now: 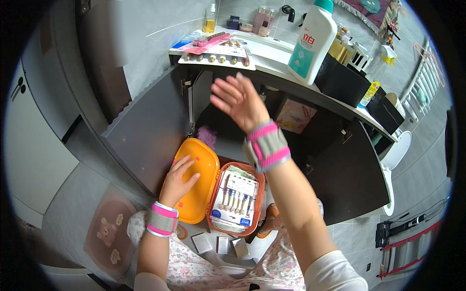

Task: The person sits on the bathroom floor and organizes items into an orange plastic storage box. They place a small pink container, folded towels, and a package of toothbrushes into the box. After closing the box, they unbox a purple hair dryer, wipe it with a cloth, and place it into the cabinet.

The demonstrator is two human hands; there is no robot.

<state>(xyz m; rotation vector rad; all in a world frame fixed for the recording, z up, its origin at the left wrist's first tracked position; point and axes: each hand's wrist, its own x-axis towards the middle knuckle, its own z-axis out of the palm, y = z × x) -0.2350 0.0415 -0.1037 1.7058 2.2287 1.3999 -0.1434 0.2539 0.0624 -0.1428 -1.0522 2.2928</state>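
Observation:
A plastic storage box (pixel 263 189) with an orange-red body stands before me, its yellow-orange lid (pixel 198 189) swung out to the left. Inside lies a blister pack of toothbrushes (pixel 233 203), on top of other packs. My left hand (pixel 177 182) rests on the lid's inner face, fingers spread, holding nothing. Raised in front of the cabinet opening, my right hand (pixel 240 100) is bare, palm turned up and fingers apart. Just beyond it, several toothbrush packs (pixel 218 60) and a pink package (pixel 205 43) lie on the countertop's left end.
Both dark cabinet doors (pixel 156 123) (pixel 349 178) stand open around the box. A large white detergent bottle (pixel 313 43) stands at the counter's edge beside black bins (pixel 342 78). Small white cartons (pixel 222 244) lie on the floor between my legs. A purple cloth (pixel 206 137) hangs behind the lid.

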